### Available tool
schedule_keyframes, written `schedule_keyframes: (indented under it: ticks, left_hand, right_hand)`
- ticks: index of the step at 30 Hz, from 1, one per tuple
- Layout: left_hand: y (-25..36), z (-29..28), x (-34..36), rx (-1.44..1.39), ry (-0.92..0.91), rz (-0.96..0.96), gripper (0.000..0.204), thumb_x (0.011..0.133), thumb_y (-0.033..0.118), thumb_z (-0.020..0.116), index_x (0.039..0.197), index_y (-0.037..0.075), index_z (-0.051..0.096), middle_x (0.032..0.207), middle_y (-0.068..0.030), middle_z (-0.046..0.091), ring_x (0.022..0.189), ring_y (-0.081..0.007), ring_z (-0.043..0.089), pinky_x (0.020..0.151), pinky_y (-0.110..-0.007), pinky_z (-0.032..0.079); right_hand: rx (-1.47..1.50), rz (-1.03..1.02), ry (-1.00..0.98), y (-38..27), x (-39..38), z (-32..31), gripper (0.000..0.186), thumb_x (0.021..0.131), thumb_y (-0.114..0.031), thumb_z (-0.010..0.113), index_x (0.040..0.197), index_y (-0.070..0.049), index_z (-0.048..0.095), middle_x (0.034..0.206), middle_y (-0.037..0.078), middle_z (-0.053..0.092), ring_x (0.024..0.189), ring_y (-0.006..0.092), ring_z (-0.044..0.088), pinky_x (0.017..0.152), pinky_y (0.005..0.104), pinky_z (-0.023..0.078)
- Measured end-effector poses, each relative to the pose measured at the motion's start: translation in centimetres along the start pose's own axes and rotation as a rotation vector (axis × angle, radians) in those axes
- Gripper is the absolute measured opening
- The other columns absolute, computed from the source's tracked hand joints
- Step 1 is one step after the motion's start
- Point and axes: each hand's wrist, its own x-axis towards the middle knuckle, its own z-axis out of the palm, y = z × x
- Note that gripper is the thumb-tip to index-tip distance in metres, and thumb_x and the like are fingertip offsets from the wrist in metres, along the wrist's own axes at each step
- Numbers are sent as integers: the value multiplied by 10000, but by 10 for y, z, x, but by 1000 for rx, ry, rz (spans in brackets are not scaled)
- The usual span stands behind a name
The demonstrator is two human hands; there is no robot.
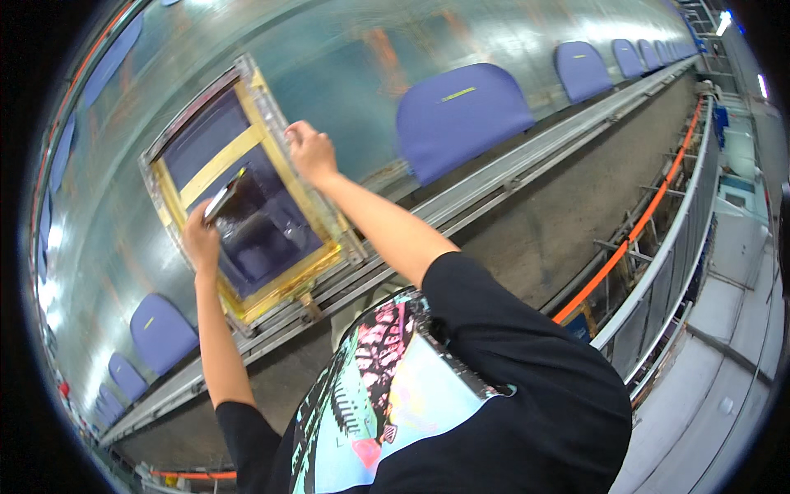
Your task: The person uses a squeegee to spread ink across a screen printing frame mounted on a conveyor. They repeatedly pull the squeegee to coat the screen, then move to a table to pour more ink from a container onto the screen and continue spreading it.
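A screen-printing frame (pixel 340 249) with yellow tape round its mesh lies tilted on the long table before me. My left hand (pixel 200 240) is closed round a squeegee (pixel 220 202), whose blade meets the mesh just below a yellow tape strip. Dark wet ink (pixel 248 191) shows on the mesh beside it. At the frame's right side, my right hand (pixel 313 154) has its fingers curled on the edge. Through the mesh shows a purple surface; what lies under the frame is hidden.
Purple curved fabric pieces (pixel 461 115) lie spaced along the greenish table (pixel 341 99), each with a small yellow mark. A metal rail (pixel 494 183) borders its near edge. To the right run an orange hose-like line (pixel 609 263) and a curved metal barrier (pixel 658 280).
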Motion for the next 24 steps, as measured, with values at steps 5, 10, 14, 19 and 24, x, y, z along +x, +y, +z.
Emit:
schedule_keyframes:
  ticks: [5,10,14,19,24]
  left_hand:
    - [36,28,-37,156,135,193,490,745,-116,578,1114,160,747,1083,-59,765,1001,-285,711,872,-410,524]
    - [38,32,-120,258,197,274,506,707,-124,621,1070,195,774,1117,-6,770,1042,-256,711,870,-399,526]
    - [27,22,-71,151,144,152,446,760,-97,636,1084,181,764,1150,-23,767,1073,-256,702,909,-401,508]
    - [28,27,-8,179,174,159,406,792,-81,621,1078,172,759,1110,-8,767,1033,-248,697,847,-410,491]
    - [27,47,-86,238,100,166,402,800,-61,627,1102,174,752,1100,-9,760,1076,-226,686,862,-411,483]
  right_hand:
    - [94,-15,9,3,3,-7,251,1022,-326,585,1078,-132,734,952,197,747,897,429,717,777,529,561]
    - [-65,93,-25,1,2,-3,222,1030,-343,576,1115,-196,720,892,175,757,906,448,712,790,550,540]
    - [-71,79,-33,-5,0,-2,205,1028,-340,581,1102,-210,721,822,169,744,868,442,712,781,541,541]
    - [-41,63,-45,-2,-1,3,197,1024,-328,589,1093,-208,729,781,167,734,840,432,716,761,530,544]
    - [-5,94,-50,5,6,2,216,1010,-339,610,1088,-191,746,791,167,737,847,419,719,786,512,544]
